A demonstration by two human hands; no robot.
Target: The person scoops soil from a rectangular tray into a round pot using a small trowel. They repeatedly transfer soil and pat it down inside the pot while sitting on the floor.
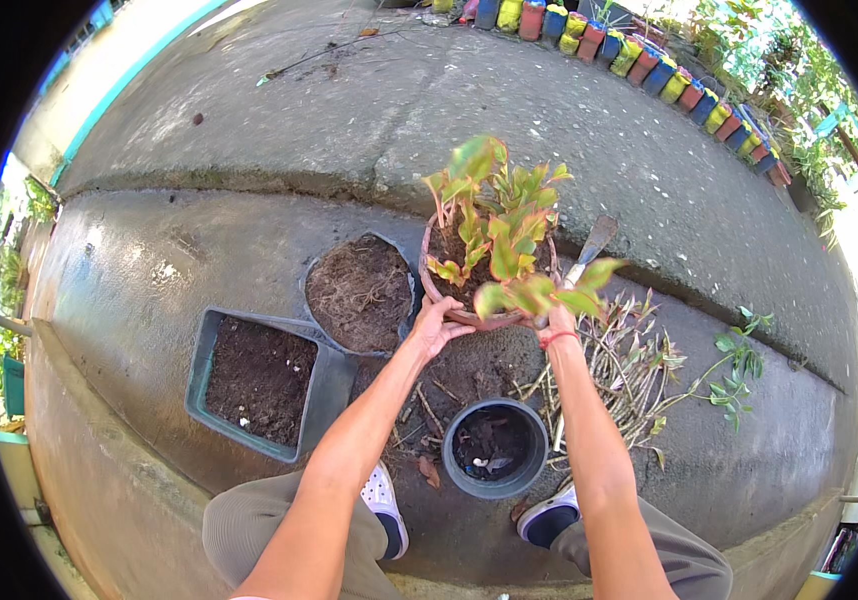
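Clay pot (449, 300) w/ plant (499, 225) is gripped at rim by left hand (436, 325), fingers curled. Right hand (557, 322) is closed on rim at 5 o'clock. Grey pot (495, 448) is set near, at 6.

free: bare concrete (249, 240) left, beyond | blocked: soil tubs (259, 375), grey pot (496, 447), cuttings (629, 370) near

Rectangular soil-filled planter (261, 380) sat at left centre; round black pot (496, 447) at lower centre; cut stems (617, 365) lay right; painted bottles (649, 65) lined the upper right.
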